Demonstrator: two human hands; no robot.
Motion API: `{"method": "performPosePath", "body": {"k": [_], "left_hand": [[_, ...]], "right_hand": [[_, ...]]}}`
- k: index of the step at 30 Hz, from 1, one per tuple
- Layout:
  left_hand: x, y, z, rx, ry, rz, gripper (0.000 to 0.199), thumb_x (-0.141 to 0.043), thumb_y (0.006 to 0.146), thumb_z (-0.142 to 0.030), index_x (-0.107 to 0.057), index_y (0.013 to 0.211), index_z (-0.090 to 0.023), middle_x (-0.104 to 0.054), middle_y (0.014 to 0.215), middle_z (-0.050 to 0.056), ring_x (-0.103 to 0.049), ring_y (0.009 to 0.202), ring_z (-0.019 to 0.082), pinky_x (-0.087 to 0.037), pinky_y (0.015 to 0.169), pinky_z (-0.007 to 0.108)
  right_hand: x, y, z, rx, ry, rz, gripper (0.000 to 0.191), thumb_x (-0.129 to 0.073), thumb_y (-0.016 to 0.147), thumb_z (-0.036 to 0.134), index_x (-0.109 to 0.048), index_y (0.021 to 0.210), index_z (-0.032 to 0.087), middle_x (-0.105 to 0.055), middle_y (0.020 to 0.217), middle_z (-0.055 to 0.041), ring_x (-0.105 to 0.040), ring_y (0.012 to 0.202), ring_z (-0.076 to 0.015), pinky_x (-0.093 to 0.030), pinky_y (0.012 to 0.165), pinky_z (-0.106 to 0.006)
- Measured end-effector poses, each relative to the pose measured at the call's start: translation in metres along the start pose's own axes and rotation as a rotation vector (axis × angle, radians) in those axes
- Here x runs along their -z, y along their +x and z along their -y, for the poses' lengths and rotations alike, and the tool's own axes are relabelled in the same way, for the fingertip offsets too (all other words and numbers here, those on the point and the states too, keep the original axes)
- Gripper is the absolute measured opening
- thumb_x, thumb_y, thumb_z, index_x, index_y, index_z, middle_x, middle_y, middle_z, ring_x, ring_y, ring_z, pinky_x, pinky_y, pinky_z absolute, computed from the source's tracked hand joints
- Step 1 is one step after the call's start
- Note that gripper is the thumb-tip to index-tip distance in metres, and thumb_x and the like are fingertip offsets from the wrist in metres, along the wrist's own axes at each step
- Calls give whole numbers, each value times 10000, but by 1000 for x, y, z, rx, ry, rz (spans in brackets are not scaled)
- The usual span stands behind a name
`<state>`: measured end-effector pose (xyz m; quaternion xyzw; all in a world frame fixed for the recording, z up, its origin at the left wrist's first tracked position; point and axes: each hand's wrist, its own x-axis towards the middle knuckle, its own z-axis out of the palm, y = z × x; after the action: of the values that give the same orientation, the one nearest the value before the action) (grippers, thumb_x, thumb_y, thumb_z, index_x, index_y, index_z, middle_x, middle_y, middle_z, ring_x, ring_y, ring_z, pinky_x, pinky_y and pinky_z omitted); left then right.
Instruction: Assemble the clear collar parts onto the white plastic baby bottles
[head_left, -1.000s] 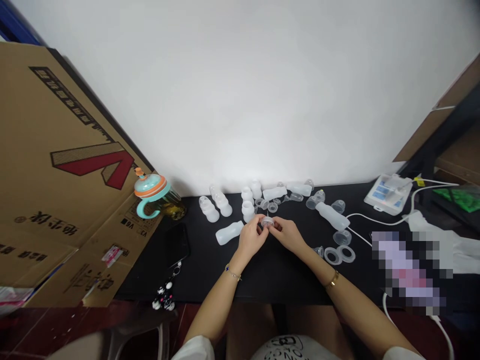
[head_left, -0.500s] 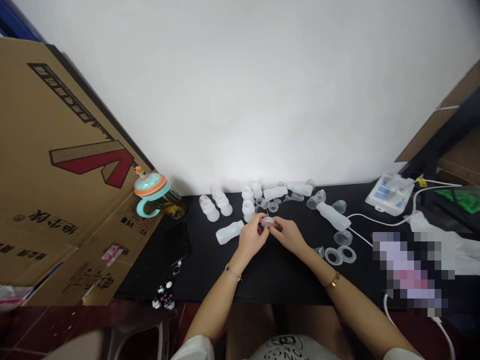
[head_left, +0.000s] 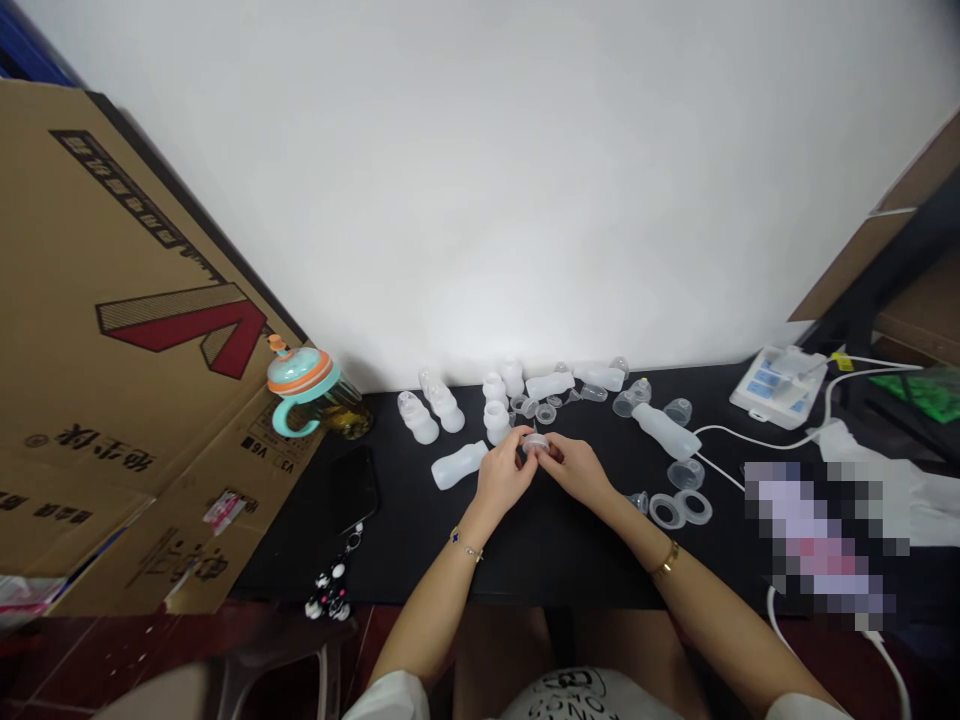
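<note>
A: Log the hands first.

B: Left hand [head_left: 504,477] and right hand [head_left: 576,470] meet over the black table [head_left: 540,560], towards the middle of the frame. Both grips are closed on a small clear round cap [head_left: 535,443], pinched between the fingertips of each hand and held just above the table.

A: Any change from the view a second ago?

B: Very little. The cap sits in about the same spot and the hands keep nearly the same pose. Any small turn of the cap is too fine to tell from here.

A: What is nearest?

B: A frosted bottle [head_left: 459,465] lies just beside the left hand. Past the hands, more bottles [head_left: 418,418] and small clear fittings [head_left: 545,414] crowd the far edge of the table. To the right of the right hand, two clear rings [head_left: 667,512] lie flat.

A: And further out?

B: On the left, a phone [head_left: 355,490] lies on the table near a cup with a teal handle [head_left: 294,420]. At the far right sits a white pump unit [head_left: 778,388] with a white tube [head_left: 757,441].
</note>
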<state>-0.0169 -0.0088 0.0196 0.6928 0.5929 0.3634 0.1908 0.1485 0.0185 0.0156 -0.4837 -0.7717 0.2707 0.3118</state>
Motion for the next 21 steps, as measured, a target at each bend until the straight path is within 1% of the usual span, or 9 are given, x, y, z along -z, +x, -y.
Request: {"method": "performPosePath", "body": {"k": [4,11,21], "left_hand": [[1,0,-1,7,-18,14,248,-567,894,-258,-608,1138,-244,-686,877,-34,-596,613,112,-446,642,250],[2,0,-2,20,-7,17,251,-568,894,-269,-599,1142,-245,-657,791,-44,-591,602,121,-420,620,248],[3,0,-2,25,-5,22,249,-563,902,-278,-597,1147,-247,-682,860,-33,-598,618,119,-437,638,251]], "right_hand": [[-1,0,-2,3,-5,-2,197,-529,912,346,-550,766,214,-524,612,31,-468,549,-134,-251,564,-260],[-1,0,-2,11,-28,-9,214,-534,915,342,-529,743,215,-513,602,34,-463,540,-130,-244,559,-260],[-1,0,-1,-2,-24,-7,226,-531,920,357,-530,743,216,-510,598,35,-462,538,-130,-247,557,-261]]}}
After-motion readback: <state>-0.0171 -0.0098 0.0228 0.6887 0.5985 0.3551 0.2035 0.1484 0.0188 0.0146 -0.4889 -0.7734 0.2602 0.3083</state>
